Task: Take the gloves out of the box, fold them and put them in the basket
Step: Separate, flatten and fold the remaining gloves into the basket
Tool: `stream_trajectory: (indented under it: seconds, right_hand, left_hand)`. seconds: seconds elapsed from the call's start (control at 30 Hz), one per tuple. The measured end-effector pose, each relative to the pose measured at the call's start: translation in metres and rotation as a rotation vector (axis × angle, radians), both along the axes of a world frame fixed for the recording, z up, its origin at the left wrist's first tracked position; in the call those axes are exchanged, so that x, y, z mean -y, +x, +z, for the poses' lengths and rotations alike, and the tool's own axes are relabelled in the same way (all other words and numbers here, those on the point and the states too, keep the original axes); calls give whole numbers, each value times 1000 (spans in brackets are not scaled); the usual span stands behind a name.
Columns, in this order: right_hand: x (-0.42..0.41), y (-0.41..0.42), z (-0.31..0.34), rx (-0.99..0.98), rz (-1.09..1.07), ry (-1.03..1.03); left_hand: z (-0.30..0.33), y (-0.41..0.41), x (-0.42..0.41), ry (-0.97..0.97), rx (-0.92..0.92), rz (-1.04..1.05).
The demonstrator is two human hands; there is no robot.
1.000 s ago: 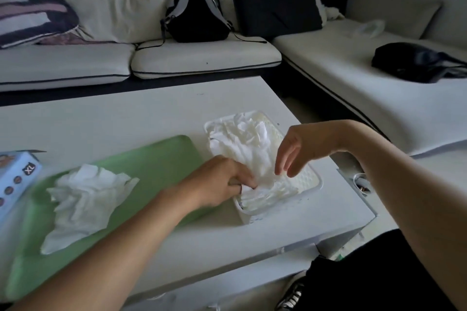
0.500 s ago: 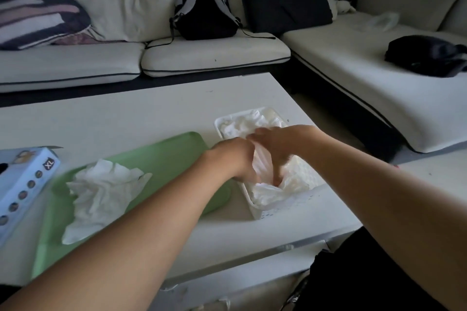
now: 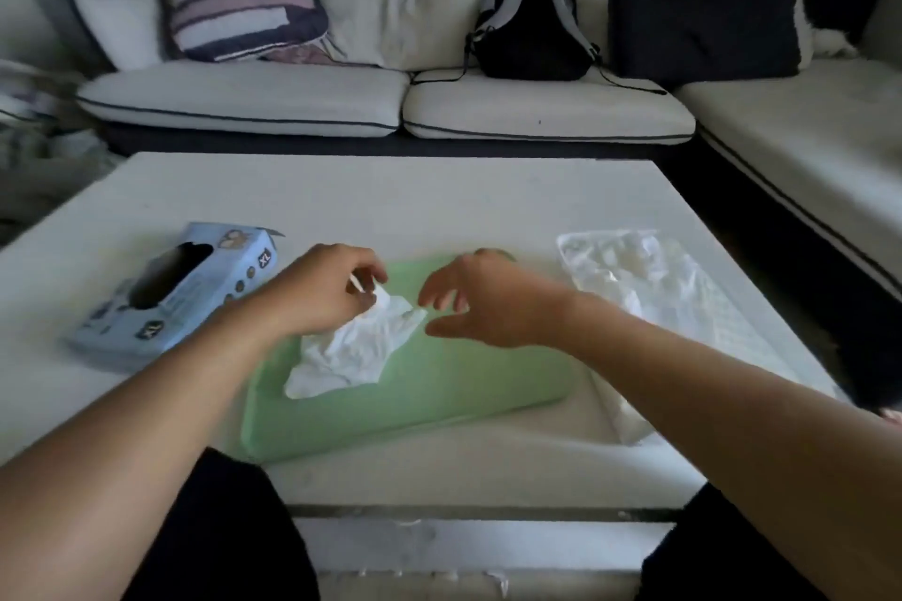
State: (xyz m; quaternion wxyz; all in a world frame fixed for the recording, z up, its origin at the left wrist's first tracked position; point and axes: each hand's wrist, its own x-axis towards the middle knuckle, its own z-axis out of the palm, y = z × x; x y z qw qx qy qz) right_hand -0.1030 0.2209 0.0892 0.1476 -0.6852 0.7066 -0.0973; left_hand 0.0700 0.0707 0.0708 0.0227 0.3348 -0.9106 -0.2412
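Observation:
A crumpled heap of white gloves point(image 3: 354, 349) lies on the green mat point(image 3: 439, 390) in the middle of the table. My left hand point(image 3: 324, 290) pinches the top edge of that heap between thumb and fingertips. My right hand point(image 3: 481, 303) hovers just right of the heap with spread, loosely bent fingers and holds nothing. The blue glove box point(image 3: 180, 293), marked XL, lies on its side at the left with its dark opening facing up. The white basket point(image 3: 703, 312) at the right holds folded white gloves point(image 3: 629, 268).
The white table point(image 3: 400, 200) ends in a near edge just above my lap. Behind it runs a white sofa point(image 3: 542, 107) with cushions and a black backpack point(image 3: 529, 34). A second sofa section point(image 3: 820, 142) stands along the right.
Both hands left the basket and moved left to the glove heap on the green mat. My left hand took hold of the heap. The camera view swung left.

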Motion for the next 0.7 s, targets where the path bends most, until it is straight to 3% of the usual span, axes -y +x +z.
stream_trajectory:
  seconds: [0.07, 0.23, 0.3, 0.37, 0.5, 0.6, 0.7]
  right_hand:
    - [25, 31, -35, -3, 51, 58]
    - [58, 74, -101, -87, 42, 46]
    - [66, 80, -110, -20, -22, 23]
    - [72, 73, -107, 220, -100, -3]
    - [72, 49, -83, 993, -332, 82]
    - [67, 34, -76, 1254, -460, 186]
    - [62, 24, -73, 1396, -492, 273]
  left_hand:
    - [-1, 31, 20, -1, 230, 86]
    - [-20, 59, 42, 113, 437, 113]
    - [-35, 67, 49, 224, 538, 96]
    - [-43, 73, 56, 300, 505, 107]
    - [-41, 65, 57, 360, 440, 49]
    - [-37, 53, 50, 574, 282, 64]
    - [-32, 38, 42, 818, 60, 114]
